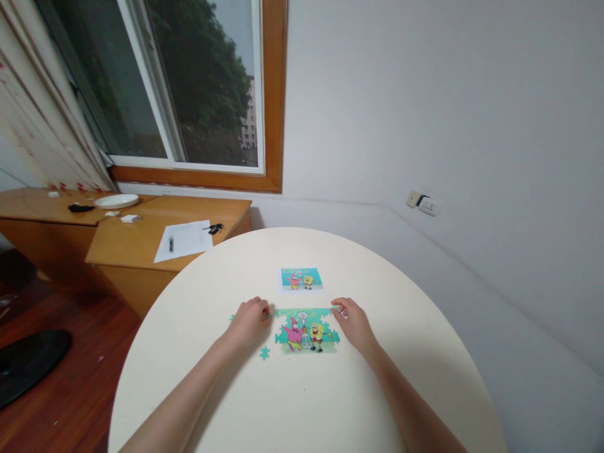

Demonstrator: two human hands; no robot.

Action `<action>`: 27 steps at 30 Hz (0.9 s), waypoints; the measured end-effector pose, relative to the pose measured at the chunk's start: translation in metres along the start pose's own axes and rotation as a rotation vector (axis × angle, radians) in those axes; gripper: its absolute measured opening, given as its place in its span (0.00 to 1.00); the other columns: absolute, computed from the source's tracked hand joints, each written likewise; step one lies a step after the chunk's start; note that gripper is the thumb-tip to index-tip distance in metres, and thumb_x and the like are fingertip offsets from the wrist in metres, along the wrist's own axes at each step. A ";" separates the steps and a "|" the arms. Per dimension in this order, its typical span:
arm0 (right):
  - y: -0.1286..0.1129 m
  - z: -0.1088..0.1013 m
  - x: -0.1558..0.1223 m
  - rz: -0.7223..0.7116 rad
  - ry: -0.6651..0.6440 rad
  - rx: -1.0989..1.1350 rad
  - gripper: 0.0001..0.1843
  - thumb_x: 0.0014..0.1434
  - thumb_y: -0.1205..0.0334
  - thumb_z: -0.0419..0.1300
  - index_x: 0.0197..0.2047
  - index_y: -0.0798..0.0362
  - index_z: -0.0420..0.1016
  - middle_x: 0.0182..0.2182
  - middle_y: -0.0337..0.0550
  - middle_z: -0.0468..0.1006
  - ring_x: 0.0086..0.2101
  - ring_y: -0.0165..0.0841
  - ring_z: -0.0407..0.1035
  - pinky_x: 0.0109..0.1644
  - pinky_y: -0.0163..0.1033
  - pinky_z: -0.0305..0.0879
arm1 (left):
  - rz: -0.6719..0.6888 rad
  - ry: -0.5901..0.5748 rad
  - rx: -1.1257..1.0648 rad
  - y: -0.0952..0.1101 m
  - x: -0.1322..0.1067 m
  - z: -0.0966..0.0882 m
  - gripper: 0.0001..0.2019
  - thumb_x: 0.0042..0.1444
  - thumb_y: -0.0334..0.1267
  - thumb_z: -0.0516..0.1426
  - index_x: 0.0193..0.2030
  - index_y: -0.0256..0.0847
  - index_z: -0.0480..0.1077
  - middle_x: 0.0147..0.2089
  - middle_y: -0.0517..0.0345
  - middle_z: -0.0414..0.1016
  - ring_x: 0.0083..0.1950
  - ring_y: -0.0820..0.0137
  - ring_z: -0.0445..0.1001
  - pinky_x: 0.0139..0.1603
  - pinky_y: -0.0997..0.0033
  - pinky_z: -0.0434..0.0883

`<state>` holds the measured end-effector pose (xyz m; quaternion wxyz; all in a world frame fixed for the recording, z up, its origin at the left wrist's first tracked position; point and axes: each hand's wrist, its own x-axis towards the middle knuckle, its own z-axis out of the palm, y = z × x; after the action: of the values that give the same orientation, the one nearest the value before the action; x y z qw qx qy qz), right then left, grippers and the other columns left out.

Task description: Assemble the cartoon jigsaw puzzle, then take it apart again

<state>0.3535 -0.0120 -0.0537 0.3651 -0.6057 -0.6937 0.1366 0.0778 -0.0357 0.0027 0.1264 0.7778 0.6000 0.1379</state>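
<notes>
A partly joined cartoon jigsaw puzzle (pixel 306 333) lies on the round white table, its left and right edges ragged. Beside its upper left corner, my left hand (pixel 250 321) rests with curled, closed fingers; whatever they hold is hidden. At the upper right corner, the thumb and fingers of my right hand (pixel 353 322) are pinched together, with a sliver of teal puzzle piece (pixel 336 307) showing at the tips. One loose teal puzzle piece (pixel 265 353) lies left of the puzzle. Another loose piece (pixel 231 318) peeks out behind my left hand.
Just beyond the puzzle lies a picture card (pixel 301 279) with the same cartoon scene. The round table (pixel 302 409) stands near the wall. To its left, a wooden desk (pixel 221 214) carries a paper sheet (pixel 186 239), keys (pixel 216 229) and a white plate (pixel 116 201).
</notes>
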 end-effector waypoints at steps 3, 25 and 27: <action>0.000 0.000 0.000 0.000 -0.003 0.006 0.09 0.51 0.62 0.54 0.34 0.51 0.73 0.28 0.41 0.72 0.28 0.33 0.66 0.37 0.40 0.65 | -0.031 0.012 -0.069 0.000 -0.001 0.000 0.07 0.45 0.26 0.53 0.30 0.39 0.68 0.31 0.54 0.74 0.32 0.67 0.71 0.32 0.73 0.60; 0.003 0.000 0.001 -0.018 -0.007 0.036 0.11 0.50 0.58 0.53 0.34 0.52 0.73 0.27 0.42 0.72 0.27 0.34 0.66 0.36 0.41 0.65 | -0.281 0.637 -1.357 -0.050 0.023 -0.014 0.23 0.35 0.50 0.65 0.32 0.34 0.68 0.28 0.53 0.76 0.35 0.62 0.78 0.45 0.57 0.73; 0.004 -0.001 0.001 -0.031 -0.007 0.035 0.11 0.51 0.58 0.53 0.34 0.51 0.73 0.27 0.41 0.72 0.27 0.33 0.65 0.36 0.40 0.65 | -0.282 0.665 -1.359 -0.051 0.022 -0.015 0.23 0.37 0.48 0.65 0.36 0.34 0.67 0.27 0.54 0.77 0.36 0.61 0.79 0.46 0.55 0.73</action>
<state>0.3567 -0.0099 -0.0553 0.3753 -0.5877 -0.7019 0.1453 0.0317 -0.0014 0.0000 0.4059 0.3630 0.4834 0.6854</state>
